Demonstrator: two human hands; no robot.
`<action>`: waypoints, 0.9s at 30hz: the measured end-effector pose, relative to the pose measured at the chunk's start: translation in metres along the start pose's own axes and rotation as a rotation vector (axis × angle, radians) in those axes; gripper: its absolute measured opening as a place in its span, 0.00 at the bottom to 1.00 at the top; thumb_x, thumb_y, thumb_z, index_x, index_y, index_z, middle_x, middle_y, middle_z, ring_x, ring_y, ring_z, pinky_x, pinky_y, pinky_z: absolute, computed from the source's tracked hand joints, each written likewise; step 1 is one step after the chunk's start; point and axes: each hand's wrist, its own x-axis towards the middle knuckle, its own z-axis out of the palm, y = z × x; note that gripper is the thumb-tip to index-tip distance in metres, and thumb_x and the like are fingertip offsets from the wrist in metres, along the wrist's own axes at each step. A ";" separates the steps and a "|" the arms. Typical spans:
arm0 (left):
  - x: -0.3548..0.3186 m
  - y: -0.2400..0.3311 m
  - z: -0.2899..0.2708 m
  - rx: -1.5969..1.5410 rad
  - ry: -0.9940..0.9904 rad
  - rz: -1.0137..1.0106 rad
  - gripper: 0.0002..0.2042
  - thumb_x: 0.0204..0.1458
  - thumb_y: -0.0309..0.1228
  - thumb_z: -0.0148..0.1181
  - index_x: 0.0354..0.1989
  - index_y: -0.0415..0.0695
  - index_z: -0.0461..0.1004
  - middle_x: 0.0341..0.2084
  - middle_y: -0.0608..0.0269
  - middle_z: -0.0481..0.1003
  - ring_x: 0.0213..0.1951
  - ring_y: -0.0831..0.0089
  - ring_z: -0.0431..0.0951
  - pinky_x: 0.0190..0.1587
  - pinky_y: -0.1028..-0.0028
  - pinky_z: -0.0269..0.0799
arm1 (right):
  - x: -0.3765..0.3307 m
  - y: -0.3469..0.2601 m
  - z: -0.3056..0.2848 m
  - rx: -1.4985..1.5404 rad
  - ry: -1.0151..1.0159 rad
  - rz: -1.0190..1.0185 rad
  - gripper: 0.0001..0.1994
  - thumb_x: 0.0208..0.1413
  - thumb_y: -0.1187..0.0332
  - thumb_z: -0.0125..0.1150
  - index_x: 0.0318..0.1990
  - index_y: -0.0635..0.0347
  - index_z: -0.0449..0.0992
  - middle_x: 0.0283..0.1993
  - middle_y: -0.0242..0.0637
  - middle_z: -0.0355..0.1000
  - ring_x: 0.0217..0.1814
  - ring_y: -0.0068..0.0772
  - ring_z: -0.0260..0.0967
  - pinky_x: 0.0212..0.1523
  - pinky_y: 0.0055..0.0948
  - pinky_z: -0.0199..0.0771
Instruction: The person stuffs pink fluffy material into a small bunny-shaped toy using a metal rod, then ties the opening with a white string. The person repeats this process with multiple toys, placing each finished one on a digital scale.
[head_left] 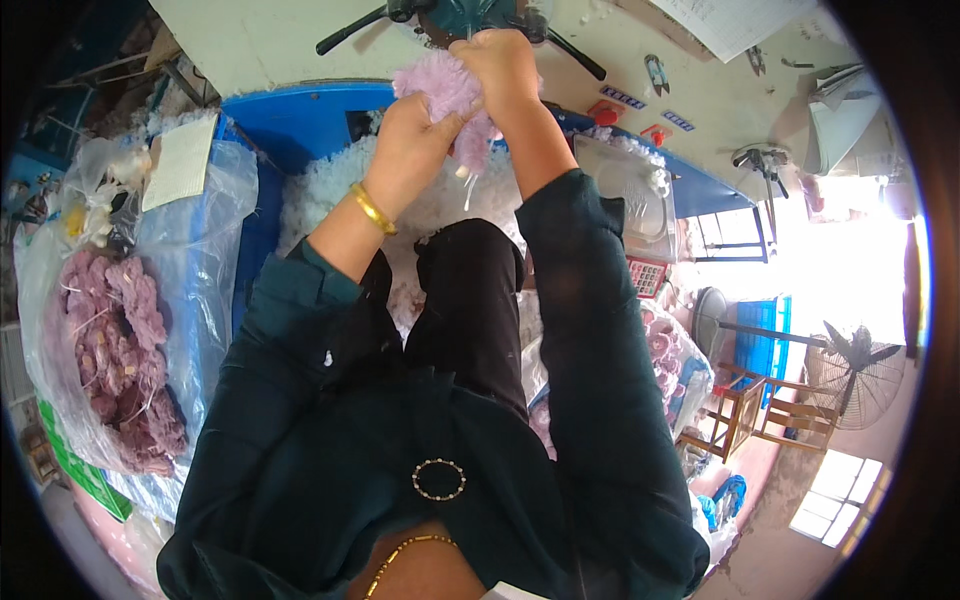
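Observation:
A fluffy lilac-pink plush piece [438,80] is held between my two hands at the far edge of the worktable, close to a dark machine part [468,18] with black handles. My left hand [412,145] grips its near left side, thumb pressed into the pile. Higher up, my right hand [503,70] is closed around its top right, and the fingertips are partly hidden. From the plush's lower end hang pale strings [468,188]. Whether the plush is fitted over the machine part is hidden by my right hand.
White stuffing fibre [318,195] lies around my knees inside a blue bin [275,108]. At left, a clear bag holds several pink plush pieces [125,350]. Red buttons [605,113] and thread snips [656,75] are on the table. A fan [853,375] and wooden chair [738,412] stand right.

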 end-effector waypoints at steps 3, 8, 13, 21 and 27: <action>0.005 -0.006 0.012 -0.284 0.015 -0.033 0.11 0.48 0.29 0.62 0.26 0.32 0.69 0.19 0.58 0.74 0.21 0.77 0.74 0.24 0.74 0.70 | 0.006 0.011 0.002 0.003 0.030 0.050 0.15 0.41 0.60 0.61 0.18 0.65 0.71 0.15 0.43 0.63 0.18 0.35 0.60 0.22 0.35 0.63; -0.038 -0.012 0.000 -0.438 -0.104 -0.097 0.11 0.50 0.30 0.62 0.35 0.36 0.70 0.28 0.62 0.75 0.30 0.78 0.76 0.33 0.76 0.72 | -0.041 -0.001 -0.004 -0.037 0.004 0.047 0.15 0.40 0.59 0.58 0.17 0.63 0.73 0.18 0.47 0.66 0.20 0.48 0.66 0.25 0.39 0.66; -0.065 0.024 -0.008 -0.996 -0.166 -0.354 0.13 0.53 0.28 0.60 0.46 0.41 0.70 0.39 0.65 0.73 0.41 0.79 0.73 0.44 0.77 0.69 | -0.081 0.002 -0.021 0.204 0.048 -0.240 0.10 0.41 0.73 0.60 0.15 0.64 0.67 0.12 0.39 0.60 0.13 0.29 0.54 0.17 0.28 0.56; -0.014 -0.032 0.011 -0.098 -0.044 0.210 0.20 0.42 0.18 0.59 0.47 0.40 0.70 0.37 0.62 0.69 0.37 0.74 0.70 0.39 0.77 0.67 | -0.050 0.044 0.010 0.491 0.097 -0.179 0.11 0.39 0.80 0.53 0.13 0.65 0.59 0.13 0.36 0.47 0.17 0.19 0.45 0.15 0.27 0.47; -0.030 -0.014 0.001 -0.260 -0.153 0.092 0.20 0.43 0.23 0.65 0.47 0.39 0.70 0.41 0.62 0.71 0.42 0.76 0.71 0.44 0.76 0.67 | -0.063 0.021 -0.007 0.265 0.130 -0.337 0.11 0.37 0.80 0.56 0.13 0.64 0.60 0.14 0.43 0.52 0.13 0.34 0.50 0.16 0.32 0.52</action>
